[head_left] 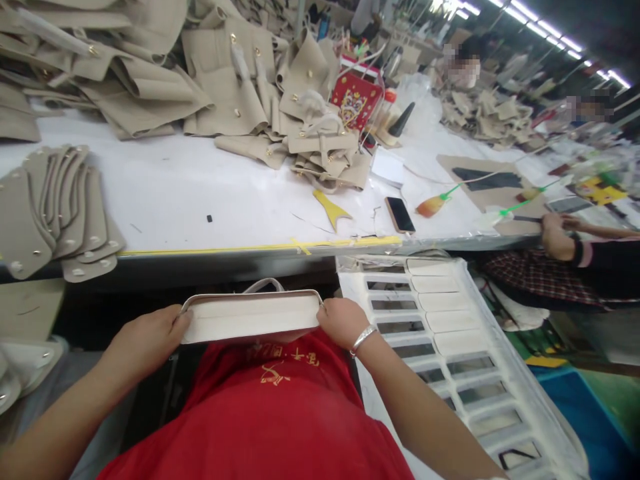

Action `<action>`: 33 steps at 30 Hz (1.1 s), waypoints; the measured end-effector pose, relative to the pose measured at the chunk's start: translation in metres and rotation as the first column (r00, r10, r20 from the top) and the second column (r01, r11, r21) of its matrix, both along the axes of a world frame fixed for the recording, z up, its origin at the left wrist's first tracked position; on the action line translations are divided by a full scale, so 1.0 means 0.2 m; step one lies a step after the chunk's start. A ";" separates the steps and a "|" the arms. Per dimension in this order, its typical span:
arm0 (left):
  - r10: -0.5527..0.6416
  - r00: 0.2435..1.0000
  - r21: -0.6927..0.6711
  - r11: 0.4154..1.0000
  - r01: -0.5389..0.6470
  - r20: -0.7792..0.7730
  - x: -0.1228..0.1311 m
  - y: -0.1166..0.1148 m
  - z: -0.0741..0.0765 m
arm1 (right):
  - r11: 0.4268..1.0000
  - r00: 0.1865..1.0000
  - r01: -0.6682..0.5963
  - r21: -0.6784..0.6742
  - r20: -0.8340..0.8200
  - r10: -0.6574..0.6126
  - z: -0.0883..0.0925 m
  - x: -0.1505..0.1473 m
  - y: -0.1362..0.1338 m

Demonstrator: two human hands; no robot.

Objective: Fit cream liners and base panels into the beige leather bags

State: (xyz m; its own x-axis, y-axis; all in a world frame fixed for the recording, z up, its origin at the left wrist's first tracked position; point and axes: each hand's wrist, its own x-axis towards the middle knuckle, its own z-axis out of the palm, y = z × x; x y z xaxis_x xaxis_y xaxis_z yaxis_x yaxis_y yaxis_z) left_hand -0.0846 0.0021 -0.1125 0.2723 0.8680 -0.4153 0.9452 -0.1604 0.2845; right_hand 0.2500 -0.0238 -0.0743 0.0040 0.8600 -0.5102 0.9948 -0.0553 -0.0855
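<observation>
A pale handbag (250,317) with a cream rectangular panel facing up and a thin beige rim is held level in front of my waist. My left hand (153,331) pinches its left end, thumb on top. At the opposite end my right hand (344,322), with a silver bracelet at the wrist, grips the corner. A small loop handle (263,285) sticks up along the far edge. The bag's underside is mostly hidden, with the red apron (265,413) right behind it.
Piled beige bag pieces (140,87) cover the table's back; stacked flaps (65,213) lie left. A yellow tool (332,209), phone (400,215) and glue bottle (431,205) lie near the edge. A slotted white rack (425,320) stands right. A co-worker's hands (557,233) work farther right.
</observation>
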 end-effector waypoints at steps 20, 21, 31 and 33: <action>0.105 0.986 0.002 0.994 -0.106 0.126 0.02 -0.01 0.13 | 0.993 0.987 -0.118 -0.017 0.112 0.119 -0.04 -0.02 -0.03; 0.092 0.991 0.008 0.996 -0.093 0.095 0.03 -0.01 0.14 | 0.995 0.989 -0.100 -0.010 0.108 0.100 -0.05 -0.01 -0.03; 0.191 0.949 -0.083 0.981 -0.176 0.249 0.00 -0.02 0.03 | 0.984 0.983 -0.174 0.051 0.073 0.170 -0.07 0.01 -0.05; 0.218 0.921 -0.121 0.975 -0.188 0.324 -0.01 -0.01 0.01 | 0.983 0.983 -0.172 0.064 0.071 0.168 -0.07 0.01 -0.05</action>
